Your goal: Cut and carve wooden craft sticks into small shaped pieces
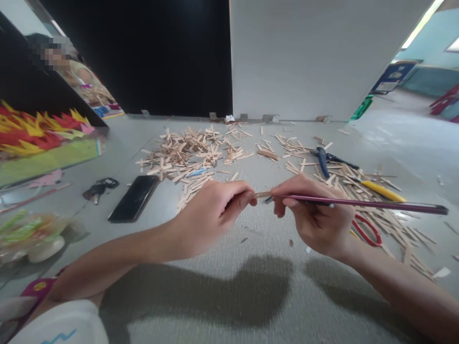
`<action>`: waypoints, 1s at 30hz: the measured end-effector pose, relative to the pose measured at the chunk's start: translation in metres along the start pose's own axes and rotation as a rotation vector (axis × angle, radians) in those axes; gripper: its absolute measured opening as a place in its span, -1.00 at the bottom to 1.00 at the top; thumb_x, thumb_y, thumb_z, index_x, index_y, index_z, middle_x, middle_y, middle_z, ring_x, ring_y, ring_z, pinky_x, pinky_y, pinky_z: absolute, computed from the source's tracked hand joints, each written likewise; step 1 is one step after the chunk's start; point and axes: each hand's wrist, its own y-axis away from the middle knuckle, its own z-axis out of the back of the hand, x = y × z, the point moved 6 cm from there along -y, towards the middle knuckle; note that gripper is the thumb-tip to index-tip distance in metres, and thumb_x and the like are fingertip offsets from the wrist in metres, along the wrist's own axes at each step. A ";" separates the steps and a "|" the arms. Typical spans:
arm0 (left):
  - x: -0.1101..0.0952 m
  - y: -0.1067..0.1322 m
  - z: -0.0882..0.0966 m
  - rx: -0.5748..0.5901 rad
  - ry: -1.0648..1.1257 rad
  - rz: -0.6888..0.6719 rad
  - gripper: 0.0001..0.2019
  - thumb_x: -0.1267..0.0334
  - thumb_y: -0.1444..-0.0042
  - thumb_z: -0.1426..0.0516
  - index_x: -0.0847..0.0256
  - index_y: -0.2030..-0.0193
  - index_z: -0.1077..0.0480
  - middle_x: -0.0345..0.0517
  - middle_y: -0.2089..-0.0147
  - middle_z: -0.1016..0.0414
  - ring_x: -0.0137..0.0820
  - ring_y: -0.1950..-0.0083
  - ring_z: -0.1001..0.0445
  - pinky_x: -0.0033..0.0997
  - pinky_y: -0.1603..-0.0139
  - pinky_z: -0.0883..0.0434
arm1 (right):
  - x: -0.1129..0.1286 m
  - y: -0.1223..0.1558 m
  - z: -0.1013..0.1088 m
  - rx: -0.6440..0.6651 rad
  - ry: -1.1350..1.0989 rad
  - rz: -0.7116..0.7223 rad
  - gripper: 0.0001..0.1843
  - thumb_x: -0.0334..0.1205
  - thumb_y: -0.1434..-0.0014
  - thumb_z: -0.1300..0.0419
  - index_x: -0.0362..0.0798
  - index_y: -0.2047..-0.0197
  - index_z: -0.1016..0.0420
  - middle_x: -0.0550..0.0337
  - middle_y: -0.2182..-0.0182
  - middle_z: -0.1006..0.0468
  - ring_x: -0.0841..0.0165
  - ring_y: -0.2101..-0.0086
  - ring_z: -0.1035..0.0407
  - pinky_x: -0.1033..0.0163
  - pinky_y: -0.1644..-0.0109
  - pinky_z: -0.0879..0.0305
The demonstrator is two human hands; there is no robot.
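Both my hands meet over the middle of the table. My left hand pinches the end of a short wooden strip between thumb and fingers. Close beside it, my right hand is closed on a long, thin purple rod with a dark end, which points out to the right. The rod's near end meets the strip at my right fingertips. A small dark tip shows under those fingers; I cannot make out what it belongs to. Past my hands lies a heap of cut wooden strips.
At right, blue-handled pliers, a yellow-handled tool and a red loop handle lie among strips. A phone and keys lie left. A black and white board stands behind; another person sits beyond.
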 end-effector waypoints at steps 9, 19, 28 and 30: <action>0.000 0.000 0.000 0.008 -0.008 -0.002 -0.68 0.27 -0.47 -0.01 0.21 0.21 -0.56 -0.34 0.55 -0.26 -0.52 0.57 -0.16 -0.51 0.52 -0.11 | 0.000 0.001 0.000 -0.004 -0.019 0.013 -0.84 -0.34 -0.50 -0.19 -0.04 0.02 -0.62 0.16 0.36 -0.65 0.41 0.50 -0.49 0.29 0.45 -0.47; 0.000 0.001 0.000 -0.002 0.014 0.005 -0.70 0.27 -0.47 -0.02 0.22 0.22 -0.54 -0.34 0.56 -0.25 -0.53 0.59 -0.14 -0.51 0.55 -0.07 | -0.001 0.003 -0.001 0.006 -0.007 0.054 -0.87 -0.35 -0.48 -0.21 -0.05 0.03 -0.62 0.16 0.35 -0.65 0.39 0.47 -0.51 0.28 0.42 -0.50; 0.001 0.002 0.000 -0.008 0.007 -0.015 -0.71 0.28 -0.48 -0.01 0.21 0.22 -0.52 -0.35 0.55 -0.27 -0.54 0.59 -0.19 -0.52 0.53 -0.14 | 0.002 0.004 0.000 -0.012 0.020 0.085 -0.84 -0.36 -0.48 -0.21 -0.03 0.01 -0.63 0.12 0.32 -0.69 0.37 0.46 -0.53 0.25 0.40 -0.53; 0.001 0.003 -0.001 -0.004 0.014 -0.017 -0.70 0.28 -0.49 0.00 0.21 0.21 -0.51 -0.35 0.55 -0.27 -0.54 0.60 -0.19 -0.53 0.54 -0.15 | 0.001 0.004 0.000 -0.016 0.021 0.094 -0.83 -0.37 -0.48 -0.20 -0.03 0.01 -0.63 0.12 0.31 -0.69 0.37 0.45 -0.54 0.25 0.39 -0.54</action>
